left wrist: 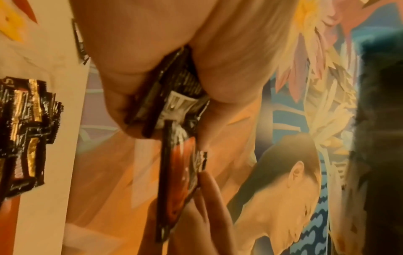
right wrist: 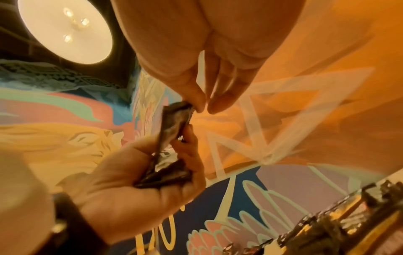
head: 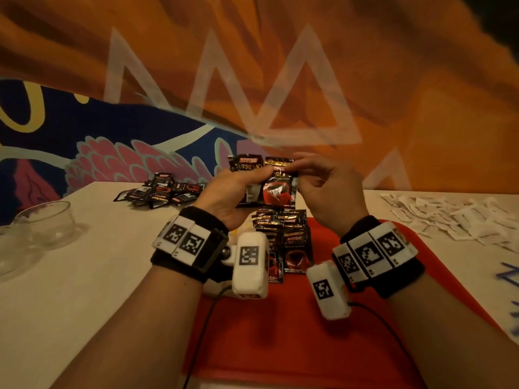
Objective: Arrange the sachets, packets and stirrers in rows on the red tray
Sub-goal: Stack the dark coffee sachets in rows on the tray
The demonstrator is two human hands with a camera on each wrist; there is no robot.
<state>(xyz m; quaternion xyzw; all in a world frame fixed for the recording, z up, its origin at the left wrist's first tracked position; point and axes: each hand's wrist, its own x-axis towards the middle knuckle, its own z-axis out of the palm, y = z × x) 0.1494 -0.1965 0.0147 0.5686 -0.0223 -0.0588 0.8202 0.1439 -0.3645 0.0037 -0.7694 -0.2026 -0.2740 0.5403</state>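
While left hand [head: 224, 192] grips sachets [head: 247, 167], right hand [head: 323, 186] seemingly pinches one.

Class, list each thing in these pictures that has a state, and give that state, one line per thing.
Left hand: grips a bunch of coffee sachets.
Right hand: pinches the front sachet's top edge.
Red tray: holds overlapping sachet rows.
Sachet pile: loose on table.
White packets: scattered.
Glass bowl: upright, looks empty.

Each bare arm wears a black wrist band [head: 179, 262] with white square-code blocks [head: 184, 237], a white camera box [head: 250, 265] and a black cable [head: 206, 324].
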